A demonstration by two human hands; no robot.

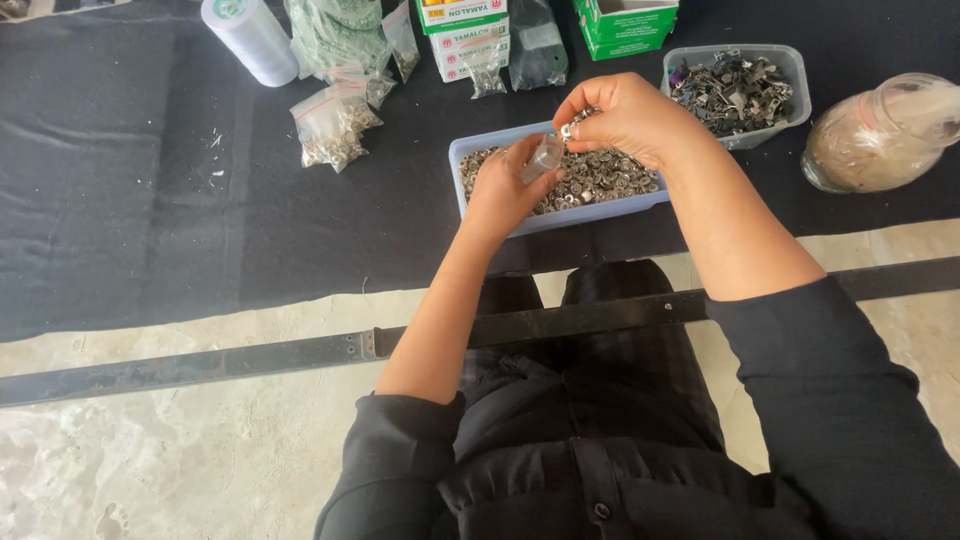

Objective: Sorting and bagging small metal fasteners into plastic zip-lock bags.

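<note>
Metal snaps fill the pale blue tray [470, 150], which sits on the black mat [130, 190] near its front edge. Over it, we pinch a small clear bag [544, 157] in our left hand [505, 185], while our right hand [625, 115] grips a single snap [567, 130] at its fingertips. A clear tub [790, 65] of dark metal clips stands just beyond.

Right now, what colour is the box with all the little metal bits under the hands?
Light blue: the box, seen best in the head view.
</note>
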